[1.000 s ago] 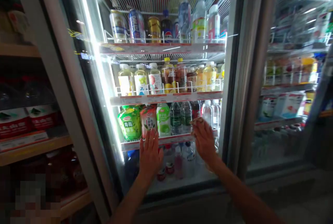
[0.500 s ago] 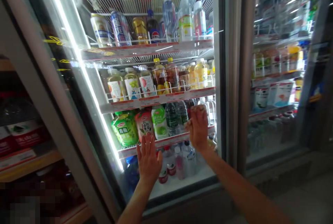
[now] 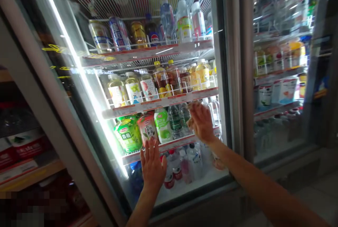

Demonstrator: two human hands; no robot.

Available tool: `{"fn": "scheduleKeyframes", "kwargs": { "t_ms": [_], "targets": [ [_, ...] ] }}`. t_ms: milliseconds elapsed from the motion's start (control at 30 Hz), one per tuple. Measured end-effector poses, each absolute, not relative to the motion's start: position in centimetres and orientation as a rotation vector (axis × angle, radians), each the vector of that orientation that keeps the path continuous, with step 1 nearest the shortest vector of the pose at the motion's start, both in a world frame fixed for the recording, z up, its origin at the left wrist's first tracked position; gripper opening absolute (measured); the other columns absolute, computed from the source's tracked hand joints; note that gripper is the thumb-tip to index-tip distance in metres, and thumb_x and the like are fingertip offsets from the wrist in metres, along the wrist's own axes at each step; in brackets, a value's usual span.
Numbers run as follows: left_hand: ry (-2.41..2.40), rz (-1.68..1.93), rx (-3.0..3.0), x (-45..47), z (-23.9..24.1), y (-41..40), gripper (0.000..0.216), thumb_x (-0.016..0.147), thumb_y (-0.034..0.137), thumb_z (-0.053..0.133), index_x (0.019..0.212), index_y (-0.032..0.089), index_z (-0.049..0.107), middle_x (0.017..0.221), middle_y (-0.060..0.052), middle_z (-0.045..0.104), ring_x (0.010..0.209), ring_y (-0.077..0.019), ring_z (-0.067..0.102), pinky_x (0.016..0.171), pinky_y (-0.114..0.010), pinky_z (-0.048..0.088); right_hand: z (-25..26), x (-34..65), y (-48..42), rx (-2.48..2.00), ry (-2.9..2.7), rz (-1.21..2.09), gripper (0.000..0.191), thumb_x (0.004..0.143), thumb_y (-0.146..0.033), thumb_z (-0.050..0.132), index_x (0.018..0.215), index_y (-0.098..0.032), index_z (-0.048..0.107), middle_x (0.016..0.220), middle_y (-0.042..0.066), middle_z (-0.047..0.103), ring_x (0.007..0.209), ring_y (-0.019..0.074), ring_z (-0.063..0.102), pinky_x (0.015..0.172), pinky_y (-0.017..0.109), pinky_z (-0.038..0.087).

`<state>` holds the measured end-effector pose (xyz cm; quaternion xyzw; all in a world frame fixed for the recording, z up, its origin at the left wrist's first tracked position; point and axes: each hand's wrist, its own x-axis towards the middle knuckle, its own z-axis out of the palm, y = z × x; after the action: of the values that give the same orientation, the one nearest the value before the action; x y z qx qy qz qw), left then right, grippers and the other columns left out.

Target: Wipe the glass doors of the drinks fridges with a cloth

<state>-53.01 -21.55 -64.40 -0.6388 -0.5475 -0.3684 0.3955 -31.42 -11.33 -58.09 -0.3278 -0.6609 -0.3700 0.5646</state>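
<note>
Palm forward, my left hand (image 3: 153,167) lies flat with its fingers stretched on the glass door (image 3: 174,193) of a lit drinks cooler, in front of the lower shelf. Further right and higher, my right hand (image 3: 202,121) presses toward the same glass. Under its fingers shows what looks like a small crumpled cloth (image 3: 189,123), partly hidden by the hand. Behind the glass, near my left fingertips, stand a red-labelled bottle (image 3: 147,126) and a green-and-white bottle (image 3: 162,125). Clear bottles (image 3: 174,119) are beside my right hand.
Cans (image 3: 119,33) and bottles fill the upper shelves inside the cooler. A metal door frame (image 3: 235,79) stands at the right, with another cooler (image 3: 280,89) beyond it. At the left, a wooden-edged shelf (image 3: 34,170) holds red-labelled bottles.
The view has shifted slightly. My right hand's fingers now lean further to the left, and its wrist has shifted right. My left hand stays flat against the glass.
</note>
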Motion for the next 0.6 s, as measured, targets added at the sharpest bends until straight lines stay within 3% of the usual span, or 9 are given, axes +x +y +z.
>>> {"fn": "scheduleKeyframes", "kwargs": {
  "t_ms": [100,267,433,600],
  "targets": [
    [-1.391,-0.965,-1.626,-52.9,-64.6,-21.5,0.074,0.084,0.021,0.049,0.145,0.019,0.007,0.148,-0.014,0.025,0.139,-0.0274,0.013,0.11,-0.053,0.024,-56.7,-31.0,-11.1,-0.865,-1.204,-0.748,0.057,0.089,-0.017,0.03,0.145,-0.016,0.019,0.15,0.011,0.02,0.139,0.0284,0.012,0.109,0.054,0.023],
    [-1.398,-0.994,-1.611,-53.1,-63.8,-22.0,0.072,0.085,0.025,0.049,0.145,0.017,0.009,0.147,-0.016,0.027,0.139,-0.0272,0.016,0.111,-0.053,0.021,-56.6,-30.7,-11.3,-0.657,-1.727,-0.927,0.058,0.089,-0.022,0.034,0.145,-0.026,0.018,0.145,0.003,0.033,0.138,0.0241,0.019,0.111,0.047,0.024],
    [-1.347,-1.067,-1.545,-53.8,-60.3,-21.2,0.073,0.086,0.03,0.049,0.145,0.019,0.008,0.149,-0.015,0.023,0.14,-0.0267,0.013,0.111,-0.052,0.019,-54.7,-29.2,-10.2,-0.91,-1.13,-0.761,0.057,0.089,-0.021,0.029,0.145,-0.016,0.02,0.149,0.01,0.023,0.139,0.0307,0.014,0.107,0.056,0.024],
    [-1.325,-1.05,-1.521,-53.9,-58.6,-19.6,0.074,0.085,0.032,0.05,0.145,0.022,0.006,0.15,-0.012,0.02,0.14,-0.027,0.011,0.112,-0.052,0.015,-54.5,-30.3,-11.0,-0.652,-1.662,-1.026,0.059,0.09,-0.027,0.035,0.145,-0.027,0.016,0.145,0.001,0.033,0.138,0.0241,0.018,0.11,0.046,0.027]
  ]
}}
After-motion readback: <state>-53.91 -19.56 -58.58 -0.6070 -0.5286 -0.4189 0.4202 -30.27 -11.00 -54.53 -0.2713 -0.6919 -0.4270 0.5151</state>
